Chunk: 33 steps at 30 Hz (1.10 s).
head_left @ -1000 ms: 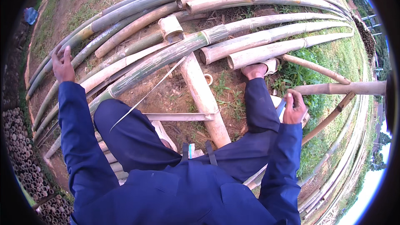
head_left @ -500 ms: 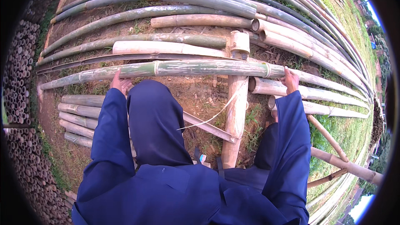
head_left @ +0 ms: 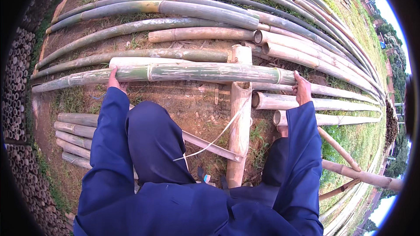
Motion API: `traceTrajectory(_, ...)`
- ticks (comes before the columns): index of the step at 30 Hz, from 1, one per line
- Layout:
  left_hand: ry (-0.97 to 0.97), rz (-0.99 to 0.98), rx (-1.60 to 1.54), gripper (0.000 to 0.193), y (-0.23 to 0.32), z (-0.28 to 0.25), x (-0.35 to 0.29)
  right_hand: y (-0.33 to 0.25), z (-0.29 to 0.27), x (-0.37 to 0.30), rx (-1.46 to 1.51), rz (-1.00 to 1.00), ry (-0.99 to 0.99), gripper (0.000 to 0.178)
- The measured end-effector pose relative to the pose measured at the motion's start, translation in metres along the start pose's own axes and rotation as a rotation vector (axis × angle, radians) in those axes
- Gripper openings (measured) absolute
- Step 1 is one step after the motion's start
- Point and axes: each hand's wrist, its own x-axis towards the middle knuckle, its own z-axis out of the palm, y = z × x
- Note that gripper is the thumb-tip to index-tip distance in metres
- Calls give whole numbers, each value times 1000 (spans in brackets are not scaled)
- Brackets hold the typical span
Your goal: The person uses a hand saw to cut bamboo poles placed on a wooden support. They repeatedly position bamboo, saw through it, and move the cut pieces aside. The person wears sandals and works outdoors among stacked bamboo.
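Observation:
A long green bamboo pole (head_left: 192, 72), its skin scraped pale in patches, lies crosswise in front of me, with both hands on it. My left hand (head_left: 116, 81) grips it left of the middle, thumb over the near side. At its right end my right hand (head_left: 302, 89) is closed round it. Behind the pole stands a thick pale bamboo post (head_left: 239, 126), its cut upper part showing above the pole. Whether the pole touches the post I cannot tell. A thin pale bamboo strip (head_left: 214, 137) curves out beside the post.
A split bamboo length (head_left: 212, 145) leans against the post's lower part. Bamboo poles (head_left: 205, 11) lie in rows beyond, and shorter ones (head_left: 76, 133) at the left. Cut bamboo ends (head_left: 17, 96) are stacked far left. A bamboo frame (head_left: 350, 172) stands at right.
The pole's right part looks larger and nearer, and its right end now shows at my right hand. More of the post's top opening shows below the pole. The whole view has shifted slightly.

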Motion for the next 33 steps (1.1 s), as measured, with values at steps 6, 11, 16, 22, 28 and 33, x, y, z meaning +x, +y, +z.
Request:
traceTrajectory(6,-97,25,-63,82,93,57,79,-54,76,17,128,-91,-44,46)
traceTrajectory(11,-110,633,746,73,115,69,67,-97,186,46,-107,13,-193,24)
traceTrajectory(16,-588,832,1111,62,98,56,-31,-88,214,44,281,-16,-299,33)
traceTrajectory(22,-681,621,1254,49,74,22,-89,-49,107,12,-913,-818,-249,37)
traceTrajectory(28,-892,343,893,44,39,39,-195,17,49,-19,-1254,-783,-318,70)
traceTrajectory(33,-677,404,731,48,30,7,-228,23,65,-7,-1469,-767,-447,85)
